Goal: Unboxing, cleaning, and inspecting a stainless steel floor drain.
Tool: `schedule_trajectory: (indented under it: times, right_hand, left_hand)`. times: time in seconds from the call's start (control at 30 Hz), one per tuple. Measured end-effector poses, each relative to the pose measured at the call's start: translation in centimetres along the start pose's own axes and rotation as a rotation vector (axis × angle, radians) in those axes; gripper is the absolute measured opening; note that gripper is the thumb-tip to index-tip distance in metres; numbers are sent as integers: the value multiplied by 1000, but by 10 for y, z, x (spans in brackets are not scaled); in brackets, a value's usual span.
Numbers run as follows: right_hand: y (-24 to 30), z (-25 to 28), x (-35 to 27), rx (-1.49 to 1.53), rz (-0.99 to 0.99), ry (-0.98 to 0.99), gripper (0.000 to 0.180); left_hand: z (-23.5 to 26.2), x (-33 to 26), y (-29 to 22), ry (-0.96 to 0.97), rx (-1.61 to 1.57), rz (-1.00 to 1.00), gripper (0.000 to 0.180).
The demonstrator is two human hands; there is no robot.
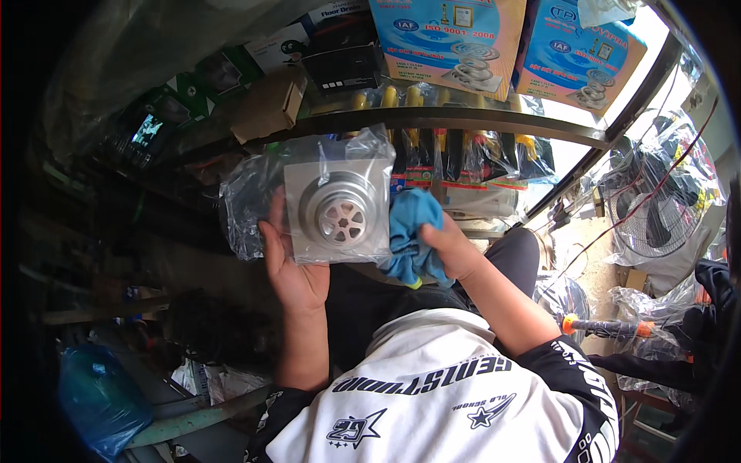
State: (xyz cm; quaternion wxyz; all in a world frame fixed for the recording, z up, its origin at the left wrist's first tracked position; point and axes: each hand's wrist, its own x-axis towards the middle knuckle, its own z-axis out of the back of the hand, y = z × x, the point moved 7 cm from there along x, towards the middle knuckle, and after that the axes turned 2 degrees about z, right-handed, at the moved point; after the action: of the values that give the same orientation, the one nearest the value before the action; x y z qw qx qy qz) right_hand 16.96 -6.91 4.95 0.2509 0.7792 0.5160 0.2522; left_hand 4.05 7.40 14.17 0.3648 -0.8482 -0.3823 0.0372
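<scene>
A square metal floor drain point(340, 210) with a round slotted centre is held up before me, wrapped in clear plastic point(245, 202) that bunches out to its left. My left hand point(295, 270) grips the drain by its left and lower edge, the thumb on the near side and some fingers hidden behind it. A crumpled blue cloth point(415, 231) is clasped in my right hand point(453, 245), the thumb on top. The cloth touches the right edge of the wrapped drain.
Large blue-and-orange boxes point(455, 48) and a black box point(340, 60) stand on the shelf point(463, 119) ahead. Bagged tools with yellow handles point(526, 150) hang beneath it. A plastic-covered fan point(656, 201) is at the right, a blue plastic bag point(102, 397) at the lower left.
</scene>
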Motion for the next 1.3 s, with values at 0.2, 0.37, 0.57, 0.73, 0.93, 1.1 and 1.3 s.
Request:
schedule_trajectory:
  times: [0.2, 0.37, 0.57, 0.73, 0.93, 1.1, 1.3]
  right_hand:
    - [6, -28, 3, -210, -3, -66, 30]
    - [1, -28, 3, -87, 89, -110, 31]
    - [4, -30, 3, -94, 2, -183, 38]
    - [22, -38, 0, -285, 144, -142, 57]
    - [37, -49, -6, -551, 364, -240, 70]
    - [18, -42, -10, -605, 17, -198, 35]
    - [18, -28, -16, -557, 158, -371, 21]
  left_hand:
    - [-4, -5, 5, 55, 57, 57, 60]
    - [3, -22, 21, 224, 193, 41, 64]
    - [1, -25, 26, -18, 340, 24, 54]
    - [-1, -25, 30, -29, 374, 11, 53]
    - [1, -35, 40, -70, 346, -62, 57]
    - [4, -36, 36, -147, 353, -142, 58]
    - [8, -19, 4, -251, 175, -198, 55]
